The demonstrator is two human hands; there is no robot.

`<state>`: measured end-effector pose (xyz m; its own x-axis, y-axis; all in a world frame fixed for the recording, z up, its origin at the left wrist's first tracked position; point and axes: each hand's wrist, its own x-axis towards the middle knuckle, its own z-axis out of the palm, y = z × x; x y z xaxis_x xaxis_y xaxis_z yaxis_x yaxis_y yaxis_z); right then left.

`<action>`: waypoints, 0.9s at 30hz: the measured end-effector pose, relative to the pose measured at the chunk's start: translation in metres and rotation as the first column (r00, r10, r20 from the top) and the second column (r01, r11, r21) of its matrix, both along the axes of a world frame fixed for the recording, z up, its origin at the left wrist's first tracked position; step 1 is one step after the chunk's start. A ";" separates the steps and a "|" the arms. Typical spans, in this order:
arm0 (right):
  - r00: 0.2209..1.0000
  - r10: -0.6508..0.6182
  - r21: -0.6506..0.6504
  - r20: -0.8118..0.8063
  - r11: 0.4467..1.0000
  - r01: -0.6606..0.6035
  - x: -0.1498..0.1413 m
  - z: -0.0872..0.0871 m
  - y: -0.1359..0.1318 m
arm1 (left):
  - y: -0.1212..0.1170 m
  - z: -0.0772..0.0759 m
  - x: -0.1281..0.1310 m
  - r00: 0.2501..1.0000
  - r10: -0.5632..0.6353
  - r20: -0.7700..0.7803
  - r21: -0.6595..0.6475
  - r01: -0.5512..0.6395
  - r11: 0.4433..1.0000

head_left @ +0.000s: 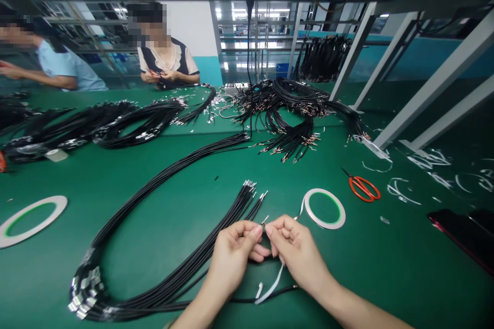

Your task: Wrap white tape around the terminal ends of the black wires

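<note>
My left hand [237, 249] is closed in a pinch on a thin black cable, whose bare metal tip [265, 220] sticks up between the two hands. Close beside it, my right hand [295, 247] pinches white tape at that cable end. The tape [275, 284] hangs below the right hand and also leads up to a flat white tape roll [330, 225] with a green inner edge. Under and left of my hands, a bundle of black cables [181, 275] curves round in a loop, with shiny clear wrapping [88, 290] at its bend. My fingers hide the exact contact.
Orange-handled scissors [363, 189] and tape scraps [403, 191] lie to the right. Another tape roll [59, 211] is at left. Cable coils [142, 123] line the table's back. Metal posts [432, 87] stand at right. Two people [170, 61] are across the table.
</note>
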<state>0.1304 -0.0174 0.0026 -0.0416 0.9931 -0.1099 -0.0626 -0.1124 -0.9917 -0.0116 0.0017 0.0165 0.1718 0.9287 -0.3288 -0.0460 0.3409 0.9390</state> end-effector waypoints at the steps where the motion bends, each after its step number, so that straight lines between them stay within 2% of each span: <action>1: 1.000 -0.003 0.008 -0.004 1.000 0.003 0.000 -0.001 0.000 | 0.000 0.000 0.000 1.000 -0.002 0.011 -0.005 0.002 1.000; 15: 0.999 -0.029 0.015 0.022 0.999 0.028 0.000 0.002 0.000 | 0.000 0.004 0.001 0.998 0.026 0.054 -0.048 -0.023 0.999; 20: 0.998 -0.039 -0.001 0.053 0.999 0.039 -0.002 0.002 -0.003 | -0.001 0.001 0.001 0.998 0.044 0.034 -0.012 -0.043 0.999; 27: 0.996 -0.023 0.074 0.085 0.997 0.017 -0.005 0.004 -0.009 | 0.000 -0.005 0.001 0.998 0.056 0.037 0.026 -0.057 0.998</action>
